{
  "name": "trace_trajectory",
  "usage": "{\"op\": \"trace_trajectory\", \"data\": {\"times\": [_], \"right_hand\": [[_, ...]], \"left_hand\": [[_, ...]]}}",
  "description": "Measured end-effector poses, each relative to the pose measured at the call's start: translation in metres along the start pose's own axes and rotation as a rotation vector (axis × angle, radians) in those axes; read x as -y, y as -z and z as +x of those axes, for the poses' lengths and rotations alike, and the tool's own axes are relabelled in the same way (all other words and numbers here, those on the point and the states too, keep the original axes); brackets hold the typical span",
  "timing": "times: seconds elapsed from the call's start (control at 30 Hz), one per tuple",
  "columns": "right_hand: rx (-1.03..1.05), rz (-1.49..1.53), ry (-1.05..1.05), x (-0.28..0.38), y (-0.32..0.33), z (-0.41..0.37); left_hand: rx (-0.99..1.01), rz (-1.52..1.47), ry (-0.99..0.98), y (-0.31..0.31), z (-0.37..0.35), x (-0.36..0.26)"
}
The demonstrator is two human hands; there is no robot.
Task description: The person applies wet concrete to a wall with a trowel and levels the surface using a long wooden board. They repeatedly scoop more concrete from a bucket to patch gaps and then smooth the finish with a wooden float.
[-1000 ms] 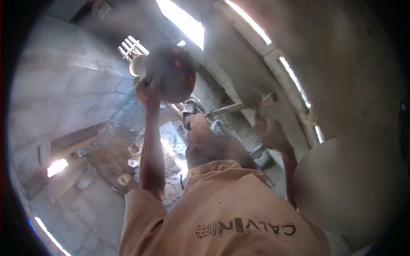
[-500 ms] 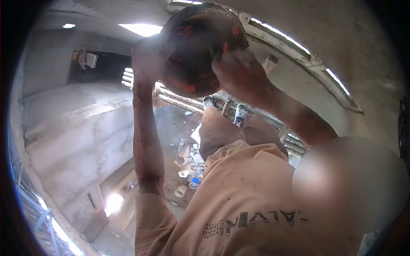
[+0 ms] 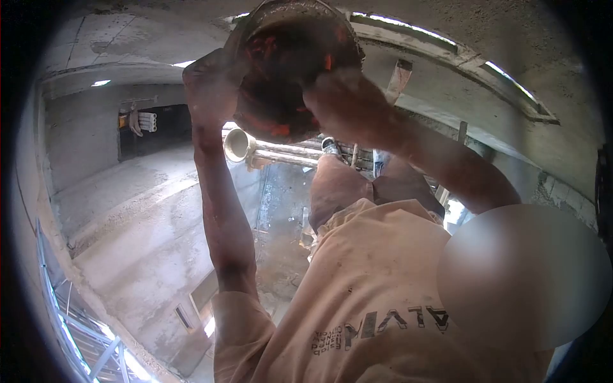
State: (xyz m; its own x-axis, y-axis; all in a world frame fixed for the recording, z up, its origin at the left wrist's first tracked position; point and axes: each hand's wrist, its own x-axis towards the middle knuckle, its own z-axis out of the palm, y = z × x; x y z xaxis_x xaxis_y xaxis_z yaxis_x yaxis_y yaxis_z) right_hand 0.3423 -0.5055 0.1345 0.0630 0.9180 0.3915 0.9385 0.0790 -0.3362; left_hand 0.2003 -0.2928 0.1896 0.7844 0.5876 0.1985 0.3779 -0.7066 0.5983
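Observation:
A round bucket (image 3: pixel 274 73) hangs high in front of me, its mouth towards me. Its rim is crusted with grey, and its dark inside shows orange-red patches. My left hand (image 3: pixel 214 86) is closed on the bucket's left side. My right hand (image 3: pixel 338 99) lies in front of the mouth at the lower right. Its fingers look curled, but they are blurred, so what they hold cannot be made out.
My feet (image 3: pixel 331 147) stand on a scaffold of wooden poles (image 3: pixel 287 156). A pale round container (image 3: pixel 237 145) sits beside the poles. A rough wall (image 3: pixel 140 230) runs along the left. White pipes (image 3: pixel 147 122) show in a dark opening behind.
My view has shifted, and the pale container beside the poles has come into sight. The bucket and both hands sit slightly further left in view. The litter on the floor is mostly hidden now.

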Motion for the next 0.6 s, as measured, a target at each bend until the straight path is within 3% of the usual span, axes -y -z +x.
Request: {"op": "trace_trajectory", "data": {"times": [0.07, 0.13, 0.2, 0.27, 0.3, 0.33, 0.43, 0.5, 0.57, 0.6], "right_hand": [[-0.116, -0.036, 0.009, -0.008, -0.011, 0.008], [-0.125, 0.033, 0.014, -0.008, -0.021, 0.003], [-0.01, 0.195, 0.031, -0.005, -0.022, -0.015], [0.241, 0.507, -0.329, 0.016, 0.018, -0.006], [0.37, 0.662, -0.507, 0.027, 0.041, 0.0], [0.429, 0.822, -0.496, 0.035, 0.057, -0.001], [0.438, 0.492, -0.372, 0.014, 0.005, -0.026], [0.079, 0.168, -0.165, -0.008, -0.01, -0.021], [-0.203, -0.037, -0.036, -0.014, -0.007, 0.003], [-0.216, -0.018, -0.028, -0.017, -0.014, 0.009]], "left_hand": [[-0.016, -0.139, 0.083, -0.004, 0.001, -0.003], [0.003, 0.007, -0.026, 0.002, 0.003, 0.003], [-0.002, 0.327, -0.236, 0.007, 0.005, 0.005], [-0.033, 0.828, -0.541, 0.012, 0.004, -0.005], [-0.072, 0.789, -0.493, 0.009, 0.001, -0.007], [-0.103, 0.749, -0.45, 0.004, -0.003, -0.007], [-0.222, 0.407, -0.295, -0.015, -0.005, 0.013], [-0.152, 0.789, -0.436, -0.008, -0.006, 0.001], [-0.223, 0.274, -0.198, -0.022, -0.002, 0.015], [-0.206, 0.384, -0.257, -0.021, -0.002, 0.016]]}}
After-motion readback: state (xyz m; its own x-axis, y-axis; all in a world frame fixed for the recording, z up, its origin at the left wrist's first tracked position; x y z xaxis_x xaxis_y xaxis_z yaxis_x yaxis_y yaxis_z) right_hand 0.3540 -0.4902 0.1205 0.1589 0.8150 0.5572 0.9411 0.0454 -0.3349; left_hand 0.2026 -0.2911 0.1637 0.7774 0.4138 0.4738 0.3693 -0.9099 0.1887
